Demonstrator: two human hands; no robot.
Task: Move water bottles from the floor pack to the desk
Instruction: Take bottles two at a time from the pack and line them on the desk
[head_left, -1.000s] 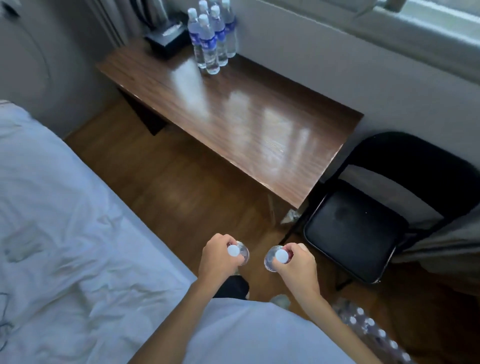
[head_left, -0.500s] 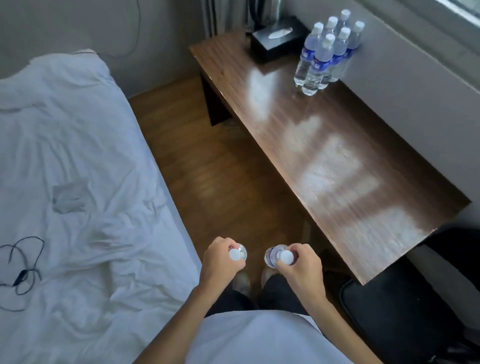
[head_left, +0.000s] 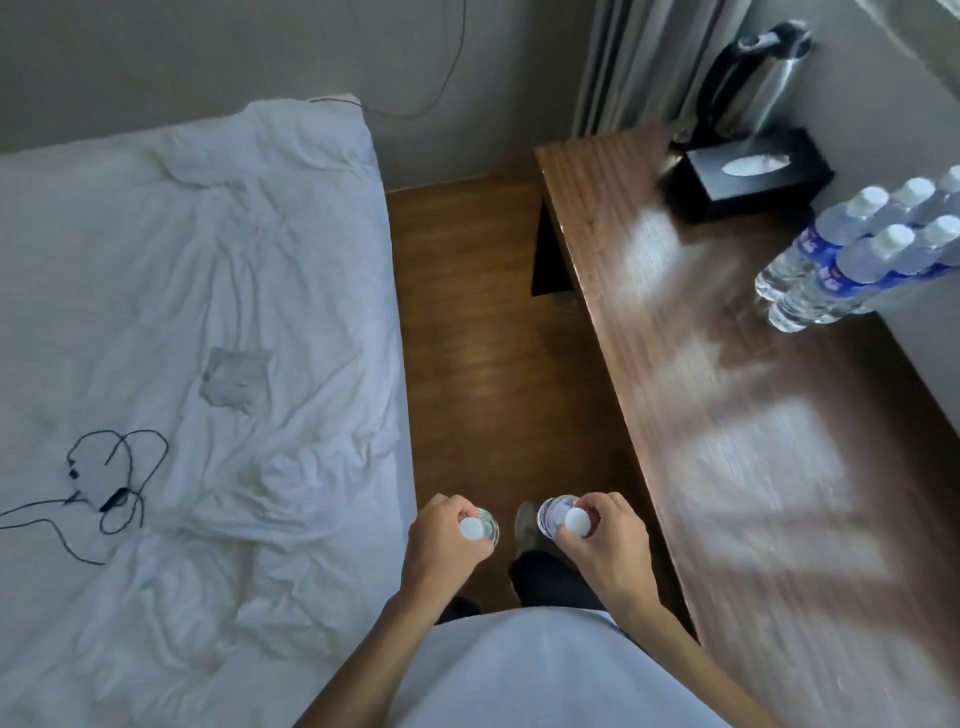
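This is a bedroom, likely a hotel room. Left of the person's left hand (head_left: 441, 545) lies a bed (head_left: 208, 338) with rumpled white bedding and a tangled black cable (head_left: 117, 483) on it. Right of the right hand (head_left: 605, 545) runs a glossy wooden counter (head_left: 727, 441) along the wall, carrying a black tissue box (head_left: 748, 174), an electric kettle (head_left: 753, 78) and clustered water bottles (head_left: 852, 260). Wood flooring (head_left: 483, 338) fills the gap ahead; curtains (head_left: 649, 62) hang beyond.

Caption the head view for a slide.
Each hand, left and right, carries a bottle beside the desk.
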